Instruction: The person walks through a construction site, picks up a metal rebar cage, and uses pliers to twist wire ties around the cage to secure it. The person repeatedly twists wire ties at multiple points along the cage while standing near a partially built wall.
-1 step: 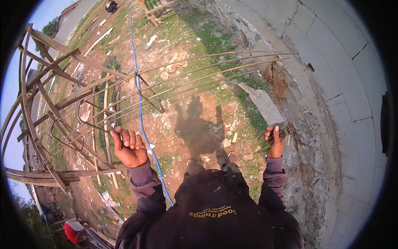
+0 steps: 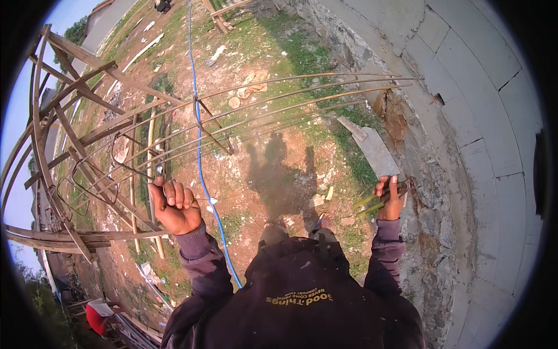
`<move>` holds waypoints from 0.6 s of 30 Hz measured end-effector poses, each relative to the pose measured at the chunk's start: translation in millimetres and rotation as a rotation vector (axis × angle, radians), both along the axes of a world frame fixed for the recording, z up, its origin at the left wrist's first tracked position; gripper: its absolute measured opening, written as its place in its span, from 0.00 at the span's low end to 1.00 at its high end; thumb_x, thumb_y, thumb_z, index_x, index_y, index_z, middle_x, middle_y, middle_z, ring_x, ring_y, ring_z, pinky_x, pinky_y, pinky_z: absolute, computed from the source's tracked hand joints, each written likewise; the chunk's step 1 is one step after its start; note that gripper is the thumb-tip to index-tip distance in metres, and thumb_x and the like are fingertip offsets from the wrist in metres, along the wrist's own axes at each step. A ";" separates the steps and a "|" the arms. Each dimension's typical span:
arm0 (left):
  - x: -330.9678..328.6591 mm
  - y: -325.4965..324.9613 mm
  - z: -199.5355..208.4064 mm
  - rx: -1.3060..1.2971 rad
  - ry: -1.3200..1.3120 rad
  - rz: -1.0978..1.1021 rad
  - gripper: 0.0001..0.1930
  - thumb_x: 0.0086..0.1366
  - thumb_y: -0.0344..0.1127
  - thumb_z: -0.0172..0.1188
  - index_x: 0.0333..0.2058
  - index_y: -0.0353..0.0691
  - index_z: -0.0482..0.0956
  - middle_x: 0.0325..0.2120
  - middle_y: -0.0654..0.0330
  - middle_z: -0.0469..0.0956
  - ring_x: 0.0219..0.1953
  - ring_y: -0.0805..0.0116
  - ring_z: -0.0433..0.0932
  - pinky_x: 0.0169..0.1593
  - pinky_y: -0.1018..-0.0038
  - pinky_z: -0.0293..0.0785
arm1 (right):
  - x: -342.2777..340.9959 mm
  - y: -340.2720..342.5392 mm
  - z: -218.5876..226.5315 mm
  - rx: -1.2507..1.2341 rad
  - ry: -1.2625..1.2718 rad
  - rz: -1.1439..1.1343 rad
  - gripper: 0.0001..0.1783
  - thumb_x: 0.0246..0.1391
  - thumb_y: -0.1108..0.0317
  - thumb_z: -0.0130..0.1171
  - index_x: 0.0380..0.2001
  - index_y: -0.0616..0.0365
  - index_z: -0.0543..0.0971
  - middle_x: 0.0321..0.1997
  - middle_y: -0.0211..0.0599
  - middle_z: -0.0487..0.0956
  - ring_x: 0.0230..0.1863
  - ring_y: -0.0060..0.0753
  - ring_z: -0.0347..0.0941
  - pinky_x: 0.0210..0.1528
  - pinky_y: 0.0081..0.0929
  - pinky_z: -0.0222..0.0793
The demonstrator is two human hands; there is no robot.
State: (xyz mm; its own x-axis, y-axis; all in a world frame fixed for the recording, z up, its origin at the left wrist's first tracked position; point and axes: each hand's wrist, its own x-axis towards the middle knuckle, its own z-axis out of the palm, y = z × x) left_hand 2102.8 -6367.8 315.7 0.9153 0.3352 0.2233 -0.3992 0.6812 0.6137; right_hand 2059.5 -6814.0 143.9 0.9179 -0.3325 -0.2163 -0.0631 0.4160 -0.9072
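My left hand (image 2: 177, 206) is closed, fingers curled and thumb up, at the end of a dark bent steel stirrup (image 2: 132, 169) that it appears to grip. Several long thin steel bars (image 2: 367, 91) stretch from beside this hand toward the wall at the right. Another stirrup (image 2: 214, 139) hangs around the bars farther along. In my right hand (image 2: 390, 200) is a pair of pincers with green handles (image 2: 369, 206), the handles pointing left and the metal head toward the wall. Part of the tool is hidden by my fingers.
A wooden frame (image 2: 87, 139) of crossed poles stands at the left. Along the right runs a grey block wall (image 2: 482, 157) with a rough stone base. A flat grey slab (image 2: 375, 152) leans beyond my right hand. A blue hose (image 2: 200, 168) crosses the littered ground.
The view has shifted slightly. My right hand and the pincers sit a little farther right and lower, with the handles turned slightly. My left hand keeps its curled pose.
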 end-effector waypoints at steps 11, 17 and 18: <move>-86.7 29.3 2.9 0.032 -0.103 0.097 0.20 0.78 0.47 0.41 0.45 0.36 0.75 0.14 0.70 0.55 0.14 0.80 0.50 0.17 0.81 0.50 | 23.5 111.7 46.4 0.798 -0.127 0.911 0.28 0.68 0.55 0.49 0.61 0.67 0.66 0.40 0.44 0.82 0.25 0.22 0.69 0.34 0.28 0.70; -159.3 101.9 -3.4 -0.033 -0.070 0.368 0.20 0.77 0.47 0.43 0.43 0.36 0.76 0.14 0.72 0.52 0.14 0.81 0.48 0.16 0.81 0.48 | -3.6 121.1 88.2 0.497 0.028 1.304 0.14 0.66 0.61 0.51 0.37 0.64 0.76 0.25 0.35 0.76 0.26 0.24 0.69 0.30 0.28 0.65; -168.1 113.6 -4.0 -0.047 -0.124 0.391 0.20 0.77 0.47 0.43 0.43 0.36 0.76 0.14 0.72 0.52 0.14 0.81 0.48 0.16 0.81 0.48 | -13.1 124.5 94.0 0.269 0.059 1.442 0.14 0.66 0.62 0.52 0.35 0.63 0.76 0.26 0.35 0.76 0.26 0.24 0.69 0.30 0.28 0.66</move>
